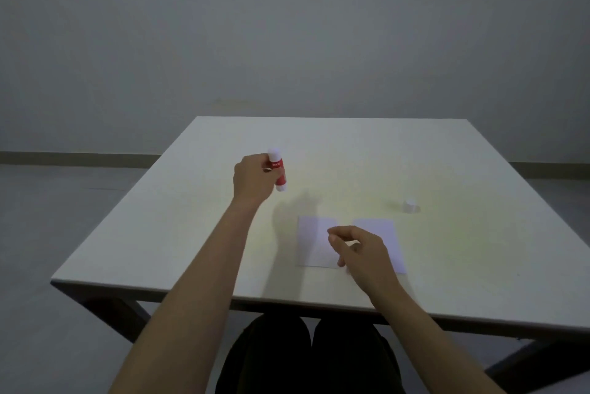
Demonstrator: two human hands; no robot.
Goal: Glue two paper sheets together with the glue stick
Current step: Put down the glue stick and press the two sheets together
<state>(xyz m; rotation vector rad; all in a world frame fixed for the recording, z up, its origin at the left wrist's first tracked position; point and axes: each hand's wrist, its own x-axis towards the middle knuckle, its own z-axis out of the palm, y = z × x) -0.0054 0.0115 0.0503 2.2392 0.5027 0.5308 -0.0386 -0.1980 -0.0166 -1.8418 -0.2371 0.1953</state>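
My left hand (252,178) grips a red and white glue stick (278,170), held nearly upright above the table's left middle. Two small white paper sheets lie side by side near the front edge: the left sheet (314,242) and the right sheet (388,235). Between and over them hovers my right hand (359,253), fingers loosely curled and apart, holding nothing; it hides part of both sheets. The glue stick's white cap (410,206) stands on the table beyond the right sheet.
The white table (351,151) has a front edge close to my knees and dark legs below. A grey wall and floor lie behind. My forearms reach in from the bottom.
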